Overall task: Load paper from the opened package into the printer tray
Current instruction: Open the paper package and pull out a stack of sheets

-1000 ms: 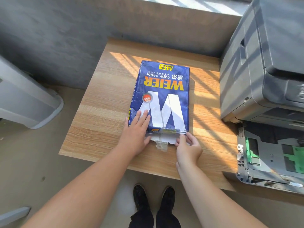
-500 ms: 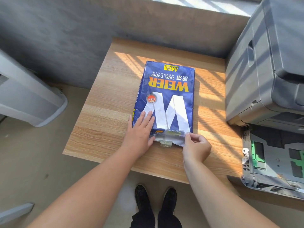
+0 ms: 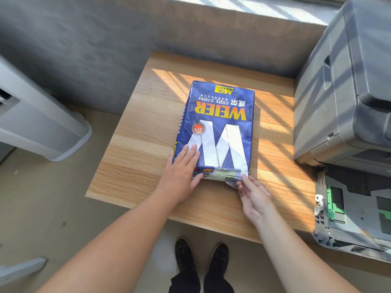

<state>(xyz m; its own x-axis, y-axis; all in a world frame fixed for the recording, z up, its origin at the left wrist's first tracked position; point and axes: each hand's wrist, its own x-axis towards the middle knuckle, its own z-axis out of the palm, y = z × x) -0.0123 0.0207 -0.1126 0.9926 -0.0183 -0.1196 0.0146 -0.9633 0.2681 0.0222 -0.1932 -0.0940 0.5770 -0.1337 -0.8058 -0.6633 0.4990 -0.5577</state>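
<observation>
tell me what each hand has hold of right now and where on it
The right hand pinches the loose wrapper flap at the paper package's opened near end, by its right corner. The left hand grips nothing; it lies flat on the package's near left corner.

Left hand (image 3: 181, 173) lies flat on the near corner of the blue paper package (image 3: 220, 127), pinning it to the wooden surface (image 3: 143, 157). Right hand (image 3: 255, 197) pinches the torn wrapper flap (image 3: 231, 182) at the open near end. Printer tray (image 3: 347, 210) sits pulled out, right.

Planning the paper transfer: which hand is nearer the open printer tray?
Right. The right hand pinches the package's near flap, closer to the tray; the left hand presses its far-side corner.
</observation>
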